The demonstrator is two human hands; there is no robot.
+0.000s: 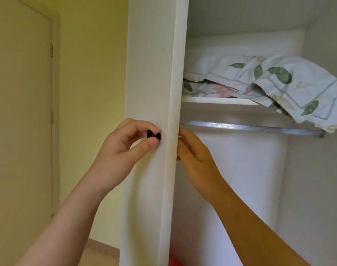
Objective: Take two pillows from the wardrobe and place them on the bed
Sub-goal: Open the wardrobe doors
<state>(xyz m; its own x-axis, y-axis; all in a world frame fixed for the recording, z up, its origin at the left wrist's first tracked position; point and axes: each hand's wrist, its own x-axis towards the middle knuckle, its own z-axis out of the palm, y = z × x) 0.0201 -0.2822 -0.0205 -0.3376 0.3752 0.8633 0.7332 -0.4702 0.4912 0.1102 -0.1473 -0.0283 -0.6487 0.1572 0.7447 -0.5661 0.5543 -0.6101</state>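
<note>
No brand, label or writing can be read anywhere in the view. The white wardrobe door (150, 93) is seen almost edge-on, standing open, with its long axis running upright through the middle of the scene. A small black knob (154, 135) on the door's left face is pinched between the thumb and bent fingers of the left hand (125, 148). The right hand (194, 156) is laid against the door's other side, just right of its edge; its fingers are hidden behind the edge, so whether they are curled or flat cannot be told.

Two pillows are seen on the upper shelf (217, 100) inside the wardrobe, lying flat with their long axes running left to right. The upper pillow (279, 81) is covered in white cloth printed with green leaves and edged with a pale green line; its right corner droops over the shelf's near edge and hangs in front of the metal hanging rail (250, 128). The lower pillow (217, 89), with a faint pink and green floral print, is mostly covered by the upper one and shows only along the shelf's front.

To the far left, a cream room door (20, 112) is set in a pale yellow wall (91, 73).
</note>
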